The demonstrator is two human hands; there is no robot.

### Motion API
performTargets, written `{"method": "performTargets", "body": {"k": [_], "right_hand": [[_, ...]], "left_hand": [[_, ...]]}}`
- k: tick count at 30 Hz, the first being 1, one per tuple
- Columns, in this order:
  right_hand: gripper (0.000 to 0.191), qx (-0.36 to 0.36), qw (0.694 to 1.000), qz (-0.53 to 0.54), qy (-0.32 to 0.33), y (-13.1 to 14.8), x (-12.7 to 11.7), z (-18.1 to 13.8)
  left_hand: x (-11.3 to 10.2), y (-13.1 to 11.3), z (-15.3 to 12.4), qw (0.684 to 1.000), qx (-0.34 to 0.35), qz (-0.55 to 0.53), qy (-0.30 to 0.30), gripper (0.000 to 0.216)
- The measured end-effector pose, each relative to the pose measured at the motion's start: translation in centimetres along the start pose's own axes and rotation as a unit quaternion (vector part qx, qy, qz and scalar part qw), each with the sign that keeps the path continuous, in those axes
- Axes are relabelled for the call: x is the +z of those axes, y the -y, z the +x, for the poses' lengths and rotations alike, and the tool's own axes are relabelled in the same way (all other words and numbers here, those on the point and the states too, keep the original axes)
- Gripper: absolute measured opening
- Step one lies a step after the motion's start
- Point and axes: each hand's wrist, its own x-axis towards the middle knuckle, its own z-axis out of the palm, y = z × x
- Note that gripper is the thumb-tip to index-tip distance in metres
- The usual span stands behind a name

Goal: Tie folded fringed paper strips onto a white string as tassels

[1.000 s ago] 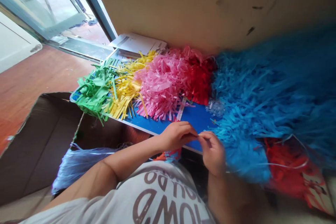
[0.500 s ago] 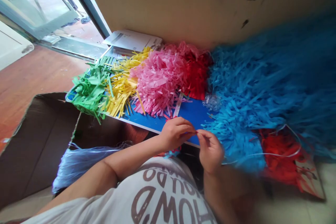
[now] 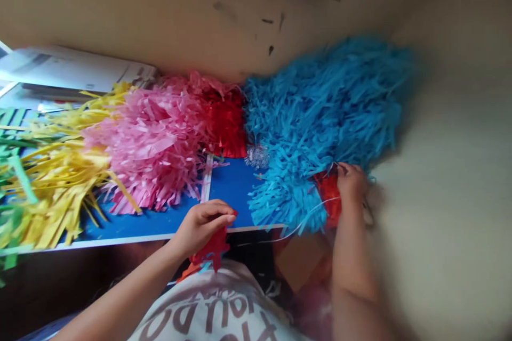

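My left hand [image 3: 208, 221] is closed, pinching a red paper tassel [image 3: 216, 248] that hangs down in front of my shirt. At the right, my right hand [image 3: 352, 184] is closed over the orange-red paper fringe [image 3: 328, 198], its fingertips at a thin white string [image 3: 314, 209]. Its fingers partly hide what they grip. The string curves down left past the table edge toward my lap. Beside my right hand rises a big heap of blue paper tassels [image 3: 320, 117].
Along the blue table [image 3: 232, 186] lie pink tassels [image 3: 156, 144], red tassels [image 3: 227, 128], yellow tassels [image 3: 76, 170] and green strips [image 3: 18, 170]. A small silvery tinsel bundle [image 3: 258, 156] sits by the blue heap. Flat white cardboard [image 3: 80, 69] rests at the back left, against the wall [image 3: 180, 16].
My view has swung right. My hands, fingertips together before, are now apart: the right has reached to the string by the orange-red fringe, while the left stays near my body with the red tassel.
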Motion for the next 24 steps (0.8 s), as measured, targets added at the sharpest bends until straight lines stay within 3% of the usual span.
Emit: {"method": "performTargets", "body": {"k": [5,7,12,19,24], "right_hand": [[0.022,-0.069,0.996,0.012,0.054,-1.8,1.6,2.6],[0.019,-0.065,0.996,0.017,0.051,-2.6,1.1,2.7],[0.035,-0.021,0.999,0.026,0.027,-4.5,-0.9,2.2],[0.018,-0.041,0.994,0.018,0.104,-1.1,0.3,2.7],[0.016,0.014,0.998,0.041,0.054,-1.7,-2.0,3.4]], "left_hand": [[1.0,0.0,0.2,1.0,-0.021,0.013,0.016,0.022],[0.8,0.0,0.1,0.999,-0.028,0.017,0.006,0.024],[0.5,0.1,0.1,0.997,-0.071,0.012,-0.028,0.031],[1.4,-0.1,-0.1,0.997,-0.078,-0.008,0.006,0.031],[0.4,0.1,-0.8,0.993,-0.1,-0.044,-0.042,0.033]]}}
